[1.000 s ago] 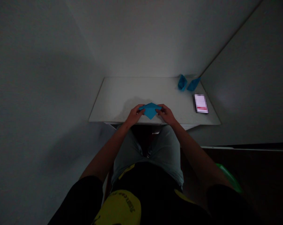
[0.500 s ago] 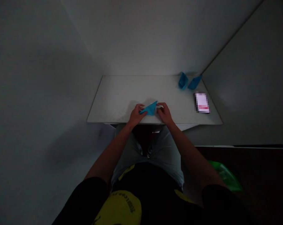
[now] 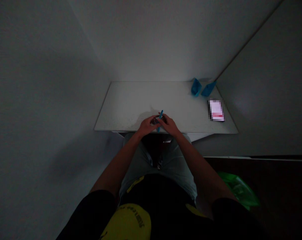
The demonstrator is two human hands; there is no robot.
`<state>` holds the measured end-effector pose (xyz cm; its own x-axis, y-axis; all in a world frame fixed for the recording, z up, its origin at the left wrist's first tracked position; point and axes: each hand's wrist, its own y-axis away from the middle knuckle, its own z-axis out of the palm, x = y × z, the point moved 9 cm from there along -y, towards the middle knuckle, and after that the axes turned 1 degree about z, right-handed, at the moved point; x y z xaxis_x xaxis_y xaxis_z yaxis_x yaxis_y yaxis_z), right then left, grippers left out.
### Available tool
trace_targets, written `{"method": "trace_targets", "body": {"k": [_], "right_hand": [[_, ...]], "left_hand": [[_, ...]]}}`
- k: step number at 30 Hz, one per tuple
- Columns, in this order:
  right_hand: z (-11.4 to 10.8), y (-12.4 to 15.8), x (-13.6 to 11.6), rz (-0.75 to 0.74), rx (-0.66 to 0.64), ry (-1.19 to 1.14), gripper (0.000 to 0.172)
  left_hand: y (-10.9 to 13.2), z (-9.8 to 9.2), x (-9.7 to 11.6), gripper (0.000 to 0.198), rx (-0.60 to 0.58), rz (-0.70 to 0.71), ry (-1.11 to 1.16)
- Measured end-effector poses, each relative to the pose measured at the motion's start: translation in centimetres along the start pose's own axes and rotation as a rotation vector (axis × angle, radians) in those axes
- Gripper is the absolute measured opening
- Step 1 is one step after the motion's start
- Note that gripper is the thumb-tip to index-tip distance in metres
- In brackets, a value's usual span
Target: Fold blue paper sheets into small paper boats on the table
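Well, from the head-worn camera, looking down past the person's chest, the left hand and the right hand sit together just above the near edge of the white counter, the forearms reaching in from about 7 and 5 o'clock. Between them, the blue folded paper stands almost on edge as a narrow, slightly tilted strip, pinched by both hands. Its top pokes up at roughly 12 o'clock from the hands, and a small bit of it shows below them at about 6 o'clock. Toward the far right corner of the counter, at around 1 o'clock from the hands, two blue paper boats stand just beside each other, close to the wall. Nearer the right edge, at about 2 o'clock, lies a flat rectangular object, its white and pink face too pixelated to identify. Below the counter are the person's pale denim shorts, with a black top with yellow print at 6 o'clock, and a green plastic bag on the dark floor at about 4 o'clock.
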<state>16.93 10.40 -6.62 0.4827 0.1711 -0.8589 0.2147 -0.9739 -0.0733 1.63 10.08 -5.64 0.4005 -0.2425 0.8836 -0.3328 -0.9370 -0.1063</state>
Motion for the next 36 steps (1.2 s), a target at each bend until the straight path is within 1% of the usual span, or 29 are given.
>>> {"method": "trace_targets", "body": {"k": [5,9,15,20,23,25,27,29,31,36], "right_hand": [[0.0,0.0,0.2,-0.033,-0.025,-0.062,0.063],[-0.4,-0.1,-0.2,-0.081,-0.016,-0.155,0.066],[-1.0,-0.2,-0.4,-0.119,0.002,-0.148,0.066],[-1.6,-0.3,-0.2,-0.146,0.063,-0.15,0.065],[-2.0,0.0,-0.3,-0.155,0.095,-0.15,0.063],[-2.2,0.1,-0.4,-0.148,0.1,-0.16,0.059],[-2.3,0.2,-0.3,-0.137,0.102,-0.174,0.053],[-2.3,0.1,0.0,-0.125,0.106,-0.186,0.047],[-2.4,0.1,0.3,-0.121,0.115,-0.194,0.044],[-2.7,0.0,1.0,-0.108,0.148,-0.254,0.039]], "left_hand": [[0.0,0.3,0.0,0.06,-0.047,0.023,0.09],[-0.2,0.1,-0.2,0.059,-0.04,-0.003,0.088],[-0.2,0.2,-0.3,0.055,-0.057,-0.011,0.104],[-0.1,-0.3,-0.4,0.053,-0.007,-0.016,0.098],[0.0,-0.8,-0.3,0.057,0.054,-0.008,0.091],[0.0,-1.2,-0.3,0.058,0.104,-0.01,0.111],[0.0,-1.6,-0.5,0.051,0.143,-0.029,0.162],[-0.1,-1.9,-0.8,0.039,0.166,-0.054,0.211],[-0.1,-2.1,-1.0,0.031,0.168,-0.071,0.23],[-0.1,-2.3,-1.2,0.018,0.159,-0.07,0.226]]}}
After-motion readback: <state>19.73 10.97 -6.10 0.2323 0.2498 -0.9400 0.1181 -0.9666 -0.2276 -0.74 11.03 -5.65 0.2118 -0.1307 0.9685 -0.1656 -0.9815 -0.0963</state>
